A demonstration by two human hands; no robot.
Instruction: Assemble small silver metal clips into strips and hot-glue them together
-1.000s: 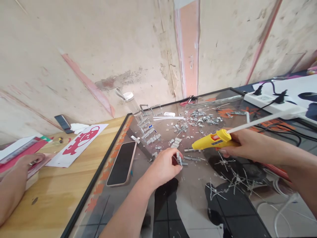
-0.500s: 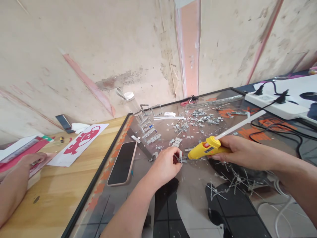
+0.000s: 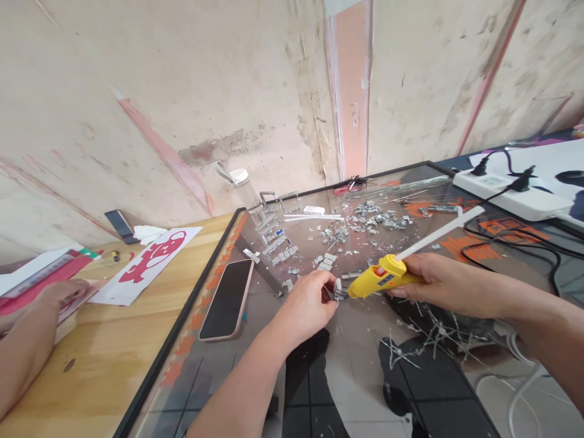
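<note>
In the head view, a small grey piece [image 3: 338, 289] is pinched between the thumb and fingers of the left hand [image 3: 310, 307] — the fingertips nearly closed, parted only by the piece. It is held low over the glass tabletop [image 3: 356, 347]. The yellow glue gun [image 3: 376, 277] is gripped by the right hand [image 3: 429, 280], the fingers wrapped closed around its handle. Its nozzle is pointed at the piece; whether the two are touching cannot be told. A white glue stick [image 3: 431, 236] is seen jutting from the gun's back end. Beyond the hands, grey scraps [image 3: 378, 216] are scattered, and a phone [image 3: 227, 299] is laid to the left. A tangle of wires [image 3: 438, 331] is partly hidden by the right hand. On the wooden table [image 3: 104, 365], another person's hand [image 3: 73, 292] is rested near a printed sheet [image 3: 141, 274].
</note>
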